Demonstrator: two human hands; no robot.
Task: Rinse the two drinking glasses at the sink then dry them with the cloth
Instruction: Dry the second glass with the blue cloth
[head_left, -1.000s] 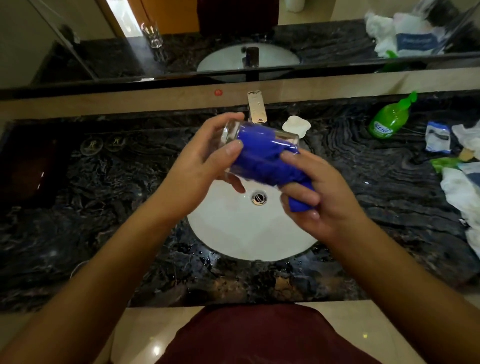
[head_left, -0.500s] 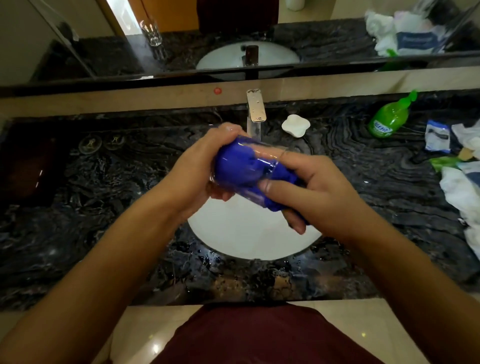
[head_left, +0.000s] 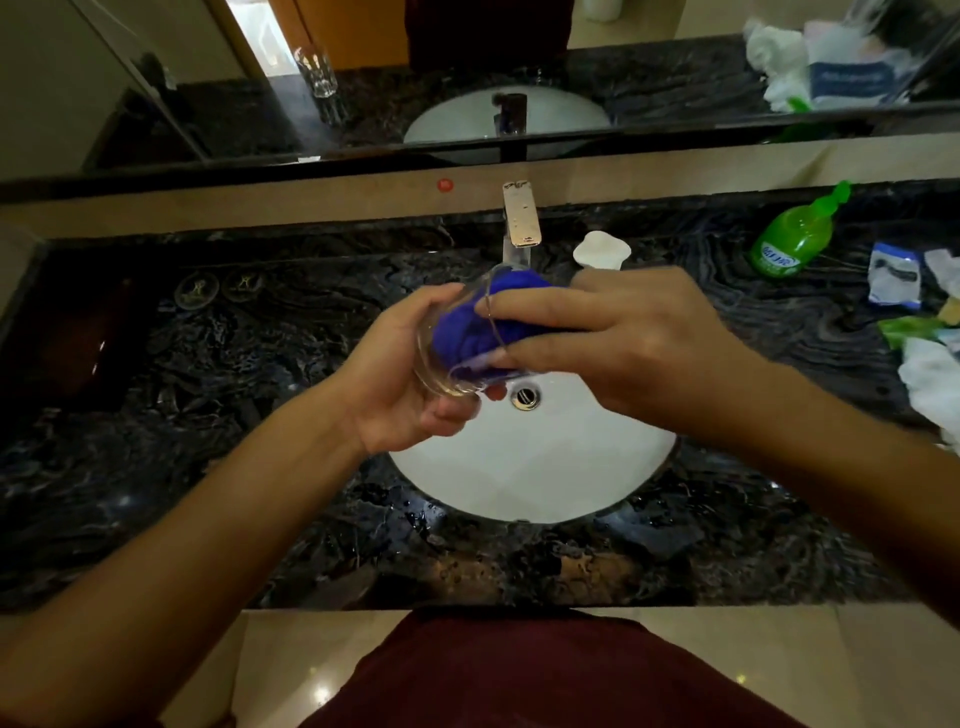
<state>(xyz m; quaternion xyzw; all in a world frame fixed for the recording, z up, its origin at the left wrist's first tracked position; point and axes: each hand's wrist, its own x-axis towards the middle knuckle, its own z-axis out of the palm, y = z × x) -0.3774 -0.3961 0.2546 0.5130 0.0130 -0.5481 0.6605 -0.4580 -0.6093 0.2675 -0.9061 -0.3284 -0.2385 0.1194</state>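
Over the sink (head_left: 530, 467), my left hand (head_left: 400, 384) grips the tilted glass (head_left: 457, 338), steadying it, while my right hand (head_left: 623, 338) pinches the blue cloth (head_left: 467, 327) stuffed inside to dry the interior.

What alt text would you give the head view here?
Over a white sink, the left hand holds a clear drinking glass while the right hand pushes a blue cloth into it. A green soap bottle stands on the dark marble counter.
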